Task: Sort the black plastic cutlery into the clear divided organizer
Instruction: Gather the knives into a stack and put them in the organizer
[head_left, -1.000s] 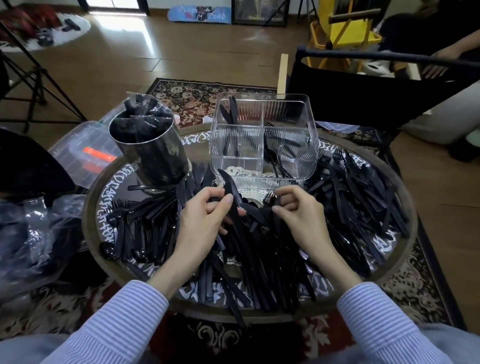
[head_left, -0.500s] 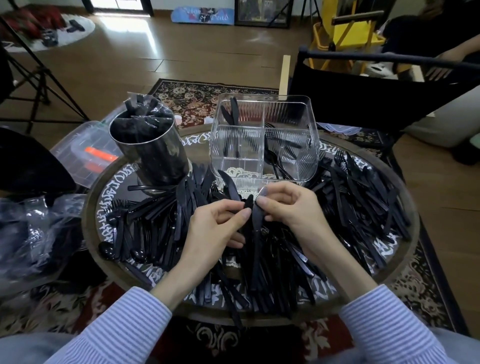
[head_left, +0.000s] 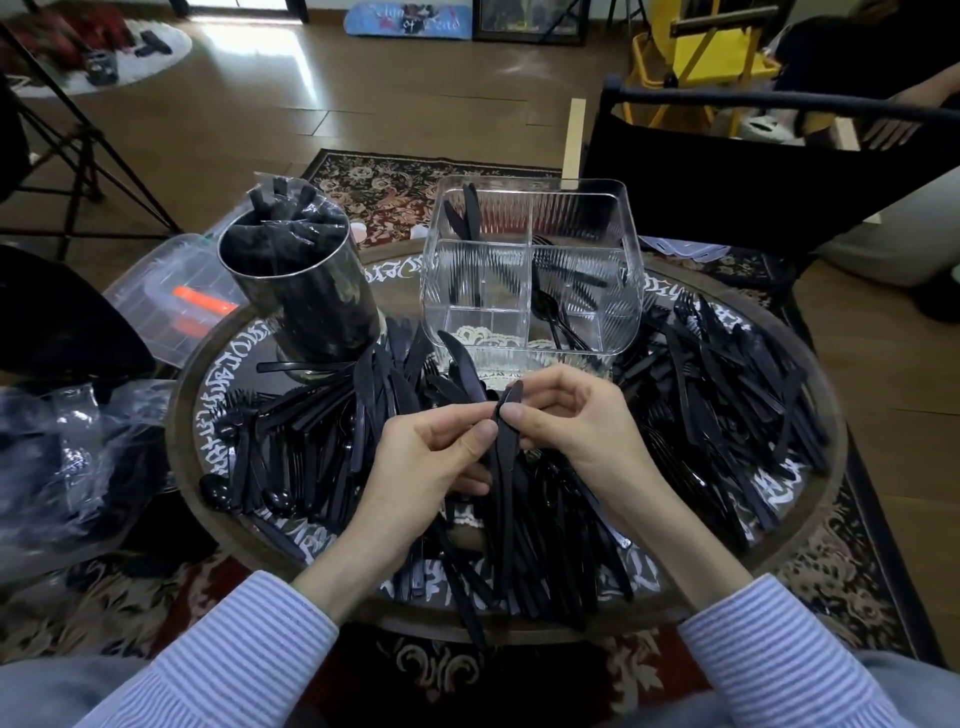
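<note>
Black plastic cutlery (head_left: 727, 395) lies heaped across the round table (head_left: 810, 530). The clear divided organizer (head_left: 530, 265) stands at the table's back middle, with a few knives in its back left compartment and spoons and forks in its right ones. In front of it, my left hand (head_left: 431, 467) and my right hand (head_left: 576, 421) both pinch a black plastic knife (head_left: 505, 447) near its blade end, above the pile. The knife's handle points toward me. Another knife (head_left: 462, 364) sticks up just behind my left hand.
A metal cylinder (head_left: 306, 291) full of black cutlery stands at the back left. A clear lidded box (head_left: 171, 301) sits off the table's left edge, crumpled plastic bags (head_left: 67, 457) below it. A black chair (head_left: 753, 171) and another person's hand (head_left: 893, 124) are at the back right.
Both hands rose from the pile and came together. The right hand lifted a knife out of the heap, and the left hand's fingers now pinch it too.
</note>
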